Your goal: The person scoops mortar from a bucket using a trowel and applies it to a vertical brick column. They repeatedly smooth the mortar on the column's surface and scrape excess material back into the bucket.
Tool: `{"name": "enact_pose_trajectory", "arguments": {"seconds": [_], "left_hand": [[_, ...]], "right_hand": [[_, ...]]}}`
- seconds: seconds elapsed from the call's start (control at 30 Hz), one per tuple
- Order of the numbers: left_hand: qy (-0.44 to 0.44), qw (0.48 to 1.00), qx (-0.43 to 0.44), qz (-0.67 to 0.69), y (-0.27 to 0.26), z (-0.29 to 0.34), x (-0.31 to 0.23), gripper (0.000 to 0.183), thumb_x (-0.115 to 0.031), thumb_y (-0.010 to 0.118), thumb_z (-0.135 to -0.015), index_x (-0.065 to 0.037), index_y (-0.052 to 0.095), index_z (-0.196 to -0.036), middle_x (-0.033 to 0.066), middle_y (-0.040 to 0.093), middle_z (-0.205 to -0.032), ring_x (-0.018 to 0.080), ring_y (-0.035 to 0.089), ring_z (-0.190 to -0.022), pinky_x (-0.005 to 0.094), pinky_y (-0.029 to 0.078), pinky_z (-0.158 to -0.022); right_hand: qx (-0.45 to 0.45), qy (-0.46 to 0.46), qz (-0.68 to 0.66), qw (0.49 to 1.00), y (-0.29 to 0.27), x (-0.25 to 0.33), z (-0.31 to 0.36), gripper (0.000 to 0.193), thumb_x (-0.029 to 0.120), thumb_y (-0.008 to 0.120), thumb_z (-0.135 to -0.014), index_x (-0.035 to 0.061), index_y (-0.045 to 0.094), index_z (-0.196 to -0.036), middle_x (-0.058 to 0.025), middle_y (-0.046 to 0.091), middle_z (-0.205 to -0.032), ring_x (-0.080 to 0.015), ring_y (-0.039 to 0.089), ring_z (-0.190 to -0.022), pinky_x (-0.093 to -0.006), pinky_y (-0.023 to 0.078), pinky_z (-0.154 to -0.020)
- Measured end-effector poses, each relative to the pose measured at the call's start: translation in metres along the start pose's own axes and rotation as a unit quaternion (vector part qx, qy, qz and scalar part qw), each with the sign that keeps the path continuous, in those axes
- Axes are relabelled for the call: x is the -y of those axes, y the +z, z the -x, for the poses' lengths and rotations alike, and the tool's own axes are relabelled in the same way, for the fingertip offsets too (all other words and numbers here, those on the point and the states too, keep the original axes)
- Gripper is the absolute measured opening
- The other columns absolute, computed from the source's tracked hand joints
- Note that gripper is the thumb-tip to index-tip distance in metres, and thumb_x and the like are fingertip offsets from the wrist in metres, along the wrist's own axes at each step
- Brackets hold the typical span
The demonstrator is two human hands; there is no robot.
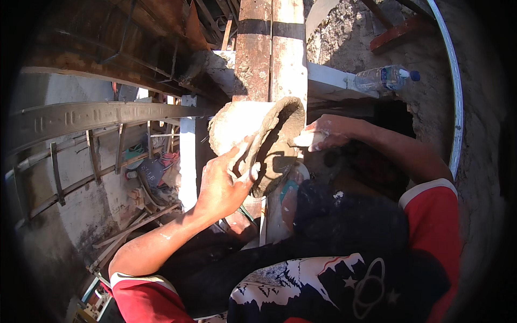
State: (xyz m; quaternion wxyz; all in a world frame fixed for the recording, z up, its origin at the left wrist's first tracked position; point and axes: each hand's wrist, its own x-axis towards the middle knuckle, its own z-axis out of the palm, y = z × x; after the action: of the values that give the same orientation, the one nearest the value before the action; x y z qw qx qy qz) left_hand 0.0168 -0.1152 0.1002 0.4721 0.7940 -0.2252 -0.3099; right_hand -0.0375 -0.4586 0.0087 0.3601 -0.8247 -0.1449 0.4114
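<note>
A mortar-caked bowl-like container (277, 156) stands tilted over the wooden planks, its inside in shadow and coated with wet grey mortar. My left hand (225, 180) is closed on its near left rim, thumb towards the inside. Behind that rim shows a sunlit pale surface (239, 123) with a crusted edge; whether it belongs to the same container I cannot tell. At the container's right edge, my right hand (329, 133) is closed around a small pale piece (305, 140), its kind hidden by the fingers. Dried whitish mortar smears both hands.
Long wooden planks (254, 64) run away from me under the container. A clear plastic bottle (382, 78) with a blue cap lies on a white beam at right. A metal channel (107, 113) crosses at left, above a lower area with scattered timber. A rough wall (479, 107) rises at right.
</note>
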Motion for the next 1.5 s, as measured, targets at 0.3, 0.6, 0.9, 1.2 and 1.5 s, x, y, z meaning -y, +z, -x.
{"name": "enact_pose_trajectory", "arguments": {"seconds": [0.3,0.6,0.9,1.2,1.5], "left_hand": [[-0.005,0.996,0.026,0.084,-0.026,-0.007,0.001,0.059,-0.002,0.069,-0.087,0.003,0.051,-0.144,0.0160,0.060,-0.140,0.0179,0.052,-0.129,0.0350,0.039,-0.111],[-0.012,0.966,-0.041,0.253,-0.046,-0.001,0.036,0.060,-0.003,0.059,-0.095,0.004,0.039,-0.150,0.0096,0.056,-0.140,0.0136,0.055,-0.124,0.0321,0.043,-0.108],[-0.051,0.882,-0.122,0.452,-0.027,0.025,0.060,0.061,-0.002,0.064,-0.095,0.001,0.039,-0.150,0.0090,0.061,-0.135,0.0147,0.061,-0.119,0.0302,0.049,-0.103],[-0.010,0.898,-0.095,0.429,-0.025,0.009,0.045,0.067,0.002,0.064,-0.091,0.000,0.037,-0.152,0.0104,0.056,-0.141,0.0169,0.056,-0.124,0.0330,0.047,-0.106],[-0.047,0.890,-0.057,0.450,-0.027,-0.008,0.025,0.066,0.005,0.065,-0.093,-0.001,0.038,-0.153,0.0108,0.061,-0.135,0.0141,0.060,-0.116,0.0270,0.052,-0.097]], "right_hand": [[0.033,0.030,-0.264,0.964,0.055,0.019,0.005,0.058,0.045,0.069,-0.091,-0.0008,0.062,-0.126,-0.0166,0.069,-0.088,-0.0255,0.067,-0.068,-0.0370,0.052,-0.064],[-0.049,0.045,-0.148,0.987,-0.002,0.061,0.045,0.048,0.038,0.068,-0.094,0.0049,0.060,-0.129,-0.0044,0.063,-0.077,-0.0112,0.058,-0.058,-0.0274,0.047,-0.055],[-0.052,0.195,-0.150,0.968,-0.149,0.183,0.058,0.035,0.036,0.052,-0.102,0.0020,0.059,-0.106,-0.0009,0.056,-0.067,-0.0096,0.055,-0.051,-0.0271,0.043,-0.046],[-0.007,0.168,0.249,0.954,-0.194,0.178,-0.202,0.049,0.041,0.046,-0.101,-0.0039,0.064,-0.095,-0.0125,0.065,-0.068,-0.0190,0.061,-0.055,-0.0331,0.051,-0.052],[-0.155,0.077,0.305,0.937,-0.176,0.171,0.069,0.055,0.036,0.063,-0.097,0.0038,0.053,-0.141,-0.0207,0.064,-0.127,-0.0340,0.062,-0.118,-0.0448,0.048,-0.103]]}}
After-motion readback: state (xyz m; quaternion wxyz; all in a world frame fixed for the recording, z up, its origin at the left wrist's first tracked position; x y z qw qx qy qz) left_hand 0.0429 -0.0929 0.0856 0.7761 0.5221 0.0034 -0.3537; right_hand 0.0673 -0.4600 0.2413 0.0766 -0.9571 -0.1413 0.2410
